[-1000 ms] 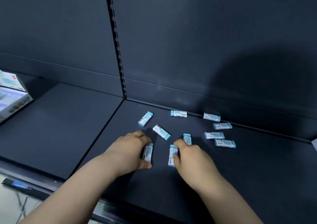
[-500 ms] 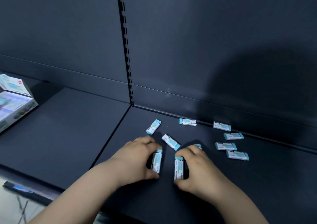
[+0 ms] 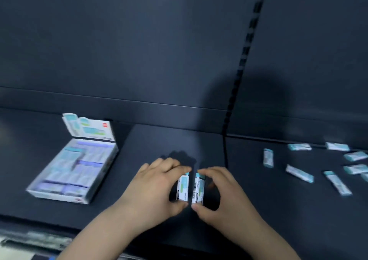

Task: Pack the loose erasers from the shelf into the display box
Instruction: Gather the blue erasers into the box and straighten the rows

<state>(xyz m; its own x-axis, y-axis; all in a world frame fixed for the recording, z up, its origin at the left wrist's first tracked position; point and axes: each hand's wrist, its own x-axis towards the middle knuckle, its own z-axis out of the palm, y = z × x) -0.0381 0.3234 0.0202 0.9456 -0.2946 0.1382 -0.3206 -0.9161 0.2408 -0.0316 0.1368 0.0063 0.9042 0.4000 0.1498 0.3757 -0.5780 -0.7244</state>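
Carried leftward out of the scattered group, two erasers are now held over the left shelf panel (image 3: 159, 140), past the seam. One eraser (image 3: 183, 188) is pinched lengthwise between thumb and fingertips of the left hand (image 3: 155, 188), and the other eraser (image 3: 198, 189) likewise by the right hand (image 3: 223, 198); they are kept side by side, just apart. The display box (image 3: 59, 197) is seen left of the left hand, its flap (image 3: 89, 127) raised and its contents blurred. Several loose erasers (image 3: 299, 173) are scattered right of the slotted upright (image 3: 243, 60).
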